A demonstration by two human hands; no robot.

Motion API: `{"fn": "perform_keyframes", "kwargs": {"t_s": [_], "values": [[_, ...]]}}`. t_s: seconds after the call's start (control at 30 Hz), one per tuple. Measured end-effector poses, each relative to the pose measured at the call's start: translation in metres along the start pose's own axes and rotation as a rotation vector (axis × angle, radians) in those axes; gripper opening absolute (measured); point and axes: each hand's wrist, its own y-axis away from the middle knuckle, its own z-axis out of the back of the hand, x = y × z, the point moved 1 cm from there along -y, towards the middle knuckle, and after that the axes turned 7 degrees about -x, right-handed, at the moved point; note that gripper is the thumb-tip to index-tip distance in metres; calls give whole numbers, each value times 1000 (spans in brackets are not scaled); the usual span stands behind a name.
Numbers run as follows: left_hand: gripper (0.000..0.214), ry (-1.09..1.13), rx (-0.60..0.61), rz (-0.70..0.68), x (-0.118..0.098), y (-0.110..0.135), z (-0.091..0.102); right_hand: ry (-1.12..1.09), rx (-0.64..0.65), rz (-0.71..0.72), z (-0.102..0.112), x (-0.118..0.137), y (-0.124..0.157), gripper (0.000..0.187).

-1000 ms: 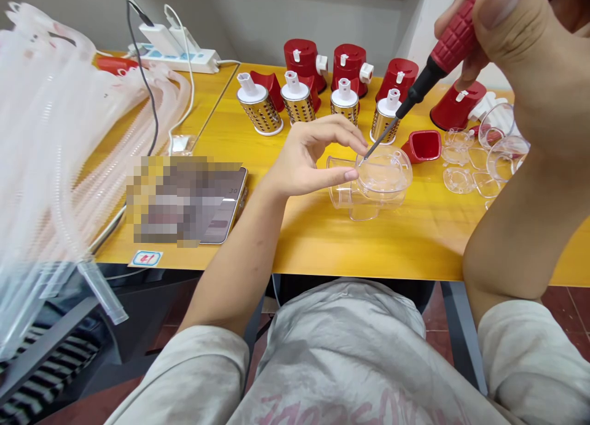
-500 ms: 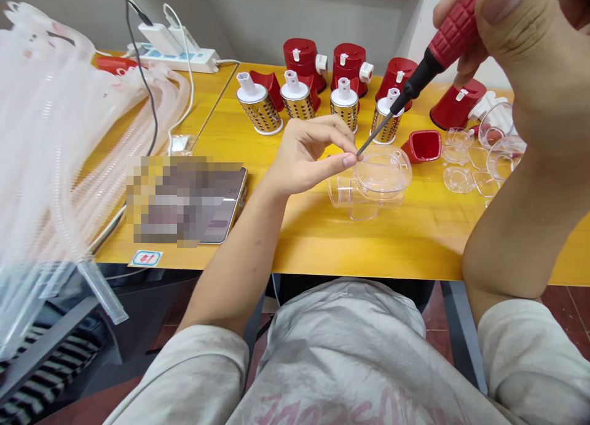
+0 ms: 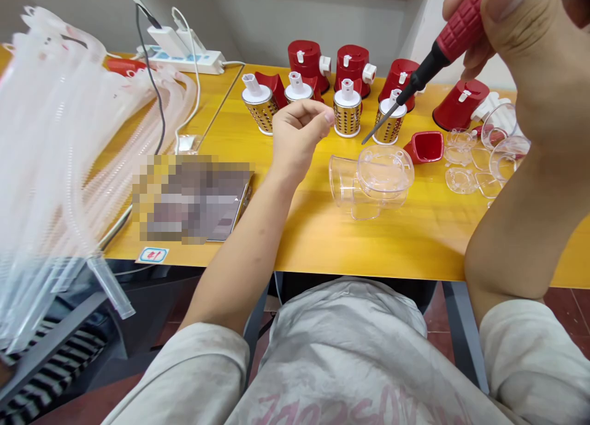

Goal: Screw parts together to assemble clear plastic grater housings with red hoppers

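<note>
Right hand has a full closed grip around the red handle of a screwdriver, held up in the air with the thin metal tip angled down and to the left. The tip isn't touching anything; it hangs just above and a little behind the clear plastic housing, which sits on the yellow worktop below and left of that grip. Left hand is loosely curled in a soft fist, lifted off the worktop to the left of the housing and apart from it. I can't tell if there's something tiny pinched in those fingers, nothing shows.

Progress-wise, my read: the housing looks bare, just the transparent shell with no red part or drum fitted, so it seems early on for this piece. Nobody's steadying it right now either.

Further out from the grip, behind the housing, there's a row of perforated metal drums with white caps, and red bases behind those. Off to the right, under the screwdriver arm, a small pile of clear parts and a red funnel piece.
</note>
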Motion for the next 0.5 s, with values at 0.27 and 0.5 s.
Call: {"fn": "perform_keyframes", "kwargs": {"t_s": [0.27, 0.5], "values": [[12, -248, 36, 75, 15, 13, -6, -68, 23, 104, -3, -10, -7, 91], [12, -238, 61, 209, 20, 15, -9, 28, -54, 160, -5, -4, 5, 93]]}}
